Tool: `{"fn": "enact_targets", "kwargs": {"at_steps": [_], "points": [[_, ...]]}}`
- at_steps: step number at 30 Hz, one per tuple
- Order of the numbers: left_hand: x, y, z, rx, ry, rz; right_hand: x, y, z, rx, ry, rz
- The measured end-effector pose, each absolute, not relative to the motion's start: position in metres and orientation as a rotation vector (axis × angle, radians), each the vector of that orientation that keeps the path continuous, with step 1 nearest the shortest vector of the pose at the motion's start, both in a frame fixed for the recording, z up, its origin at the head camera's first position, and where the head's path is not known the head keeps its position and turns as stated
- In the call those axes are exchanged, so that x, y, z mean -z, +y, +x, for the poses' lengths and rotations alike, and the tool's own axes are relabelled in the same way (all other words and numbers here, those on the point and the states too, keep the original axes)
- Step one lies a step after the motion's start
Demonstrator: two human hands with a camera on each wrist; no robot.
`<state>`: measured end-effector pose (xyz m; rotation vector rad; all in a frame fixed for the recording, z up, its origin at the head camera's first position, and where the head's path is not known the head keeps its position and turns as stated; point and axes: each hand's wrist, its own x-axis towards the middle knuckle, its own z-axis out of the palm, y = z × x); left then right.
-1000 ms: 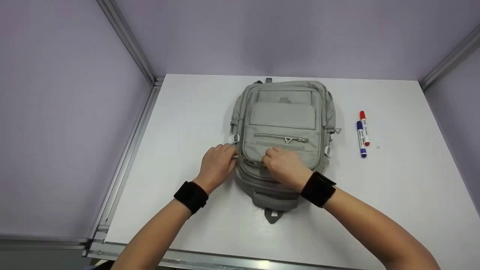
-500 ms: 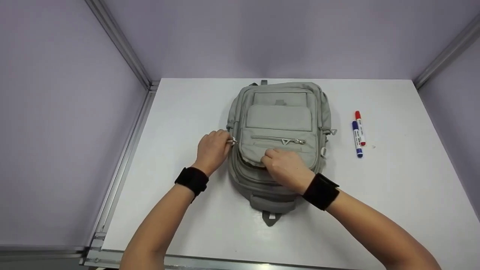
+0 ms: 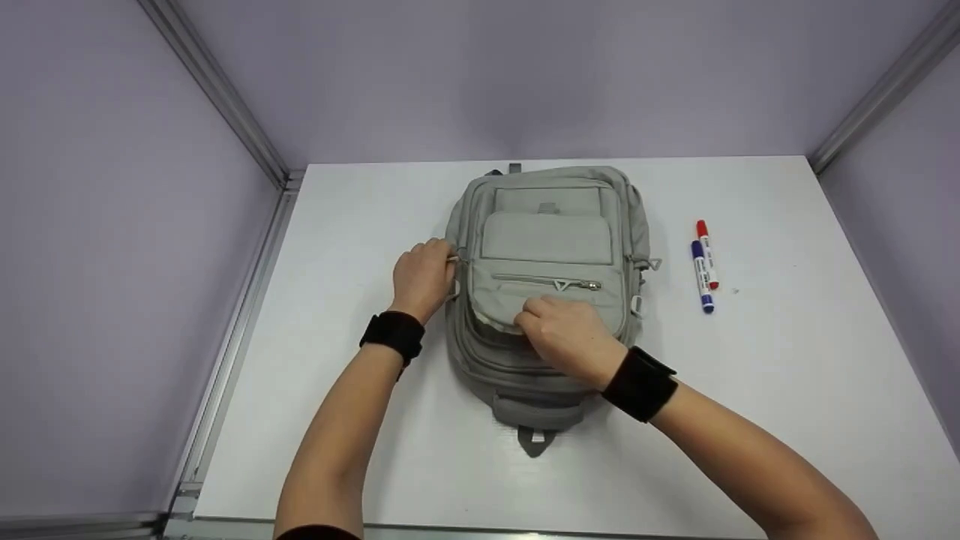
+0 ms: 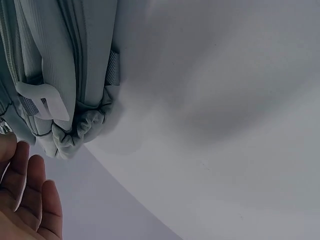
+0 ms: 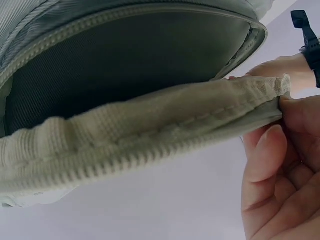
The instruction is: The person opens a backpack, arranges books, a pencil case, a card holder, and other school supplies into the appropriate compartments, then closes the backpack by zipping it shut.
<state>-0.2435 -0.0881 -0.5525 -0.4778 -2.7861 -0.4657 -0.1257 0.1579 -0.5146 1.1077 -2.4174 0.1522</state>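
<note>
A grey-green backpack (image 3: 546, 240) lies on the white table, its carry handle (image 3: 536, 411) toward me. At its left side my left hand (image 3: 422, 277) pinches a zipper pull, whose metal part (image 4: 5, 126) shows beside the fingertips in the left wrist view. My right hand (image 3: 566, 334) grips the lower edge of the front pocket and lifts it. Seen from the right wrist, this zipper-toothed pocket edge (image 5: 125, 135) is held between thumb and fingers, and the pocket gapes, showing its dark lining (image 5: 135, 55).
Right of the backpack, a blue marker (image 3: 703, 276) and a red marker (image 3: 707, 253) lie side by side, touching or nearly so. A tiny scrap (image 3: 736, 290) is near them. Pale panels with metal rails (image 3: 217, 90) enclose the table (image 3: 787, 360).
My left hand has moved away from me along the backpack's left side with the zipper pull, and the front pocket gapes wider. My right hand keeps its grip. The head view has shifted slightly.
</note>
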Motion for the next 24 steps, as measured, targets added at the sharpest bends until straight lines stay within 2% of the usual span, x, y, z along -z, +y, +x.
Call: {"fn": "enact_targets", "kwargs": {"at_steps": [8,13,16,19,22,24], "points": [[0.552,-0.087,-0.243,0.470,-2.829,-0.478,0.514,0.158,-0.128,-0.170,-2.447,1.093],[0.544,-0.091,-0.232,0.447,-2.876,-0.554,0.513,0.159,-0.132,-0.230,-2.421,1.088],[0.539,-0.091,-0.220,0.536,-2.762,-0.721,0.510,0.160,-0.135,-0.246,-2.387,1.075],[0.534,-0.087,-0.206,0.613,-2.565,-0.994,0.504,0.161,-0.138,-0.247,-2.362,1.040],[0.529,-0.078,-0.195,0.571,-2.402,-1.228,0.499,0.161,-0.142,-0.246,-2.357,0.995],[0.527,-0.072,-0.191,0.508,-2.349,-1.292,0.496,0.161,-0.144,-0.255,-2.366,0.980]]}}
